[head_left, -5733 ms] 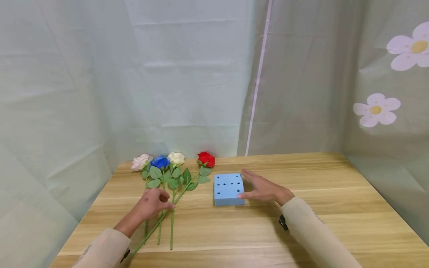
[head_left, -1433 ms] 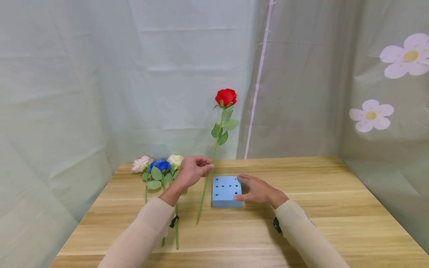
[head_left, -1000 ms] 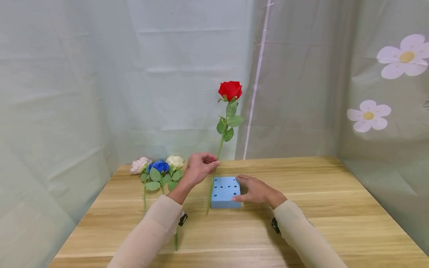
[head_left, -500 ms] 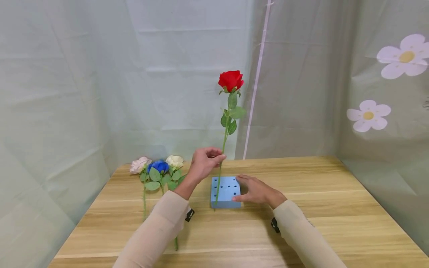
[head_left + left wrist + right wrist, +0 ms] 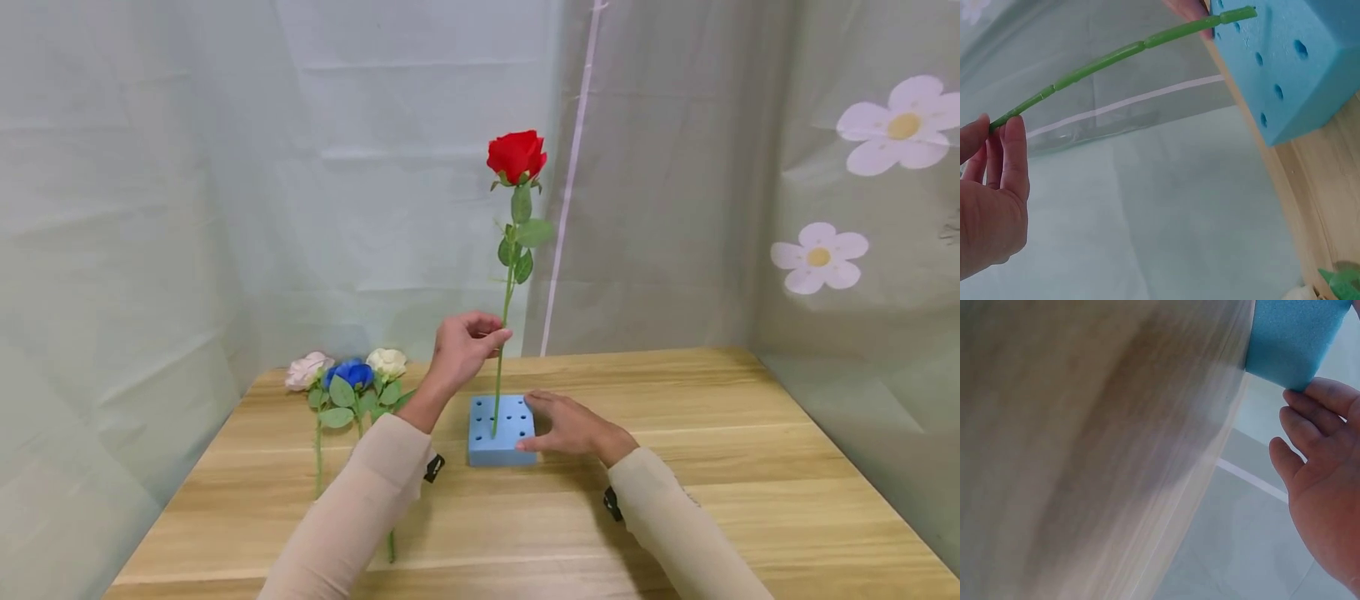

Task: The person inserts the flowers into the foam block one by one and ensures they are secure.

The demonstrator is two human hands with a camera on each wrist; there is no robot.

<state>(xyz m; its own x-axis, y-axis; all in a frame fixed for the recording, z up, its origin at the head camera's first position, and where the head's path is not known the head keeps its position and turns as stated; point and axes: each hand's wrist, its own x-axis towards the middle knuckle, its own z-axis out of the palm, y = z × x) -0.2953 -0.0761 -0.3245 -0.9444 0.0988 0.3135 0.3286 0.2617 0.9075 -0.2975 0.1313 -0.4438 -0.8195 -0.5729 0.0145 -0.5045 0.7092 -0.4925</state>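
My left hand [image 5: 468,346] pinches the green stem of a red artificial rose [image 5: 517,158] between thumb and fingers. The rose stands nearly upright. In the left wrist view, the stem [image 5: 1097,65] runs from my fingertips to the top of a blue foam block [image 5: 1310,75] with several holes. Its lower tip is at the top face; whether it touches cannot be told. My right hand [image 5: 573,425] holds the block's right side, thumb at the front corner and fingers at the back. The right wrist view has these fingertips against a corner of the block [image 5: 1294,344].
Left on the wooden table [image 5: 705,467] lie a pale pink rose [image 5: 307,371], a blue rose [image 5: 351,375] and a cream rose [image 5: 387,362]; my left sleeve [image 5: 352,508] partly covers their stems. A pale curtain [image 5: 397,208] hangs behind the table.
My left hand took the red rose from the table, raised it upright and carried it right, over the block. Lately it rose slightly, lifting the stem tip. My right hand stayed at the block.
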